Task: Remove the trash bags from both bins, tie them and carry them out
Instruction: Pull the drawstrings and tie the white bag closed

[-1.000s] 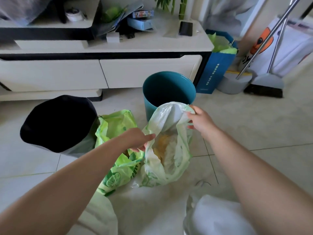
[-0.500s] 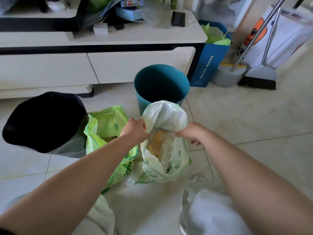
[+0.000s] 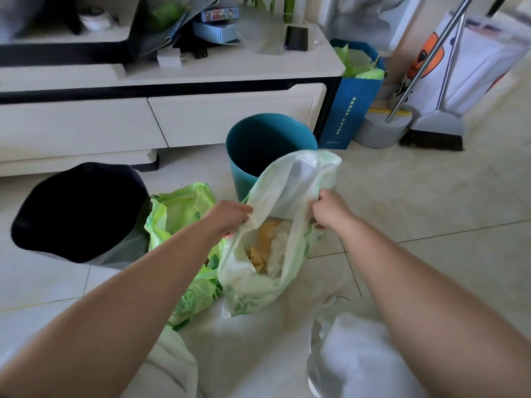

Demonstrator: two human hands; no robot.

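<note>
A pale translucent trash bag [image 3: 260, 285] with green print stands on the floor in front of the teal bin [image 3: 244, 156]; yellow and white rubbish shows inside. My left hand [image 3: 230, 216] grips the bag's left rim, my right hand [image 3: 330, 209] grips its right rim, and the mouth is held apart between them. A bright green trash bag [image 3: 181, 214] lies just left of it, against the dark bin [image 3: 80, 211]. Both bins stand without a liner visible inside.
A low white TV cabinet [image 3: 230, 122] runs along the back, with a phone [image 3: 296, 38] and boxes on top. A blue paper bag [image 3: 356, 107], a grey dustpan [image 3: 379, 130] and a broom [image 3: 436, 130] stand at the right. White fabric [image 3: 359, 357] lies near my right forearm.
My right hand slid from the bag's far top edge to its right rim; my left took the left rim. Both pulled the rim up and apart. The camera shifted slightly.
</note>
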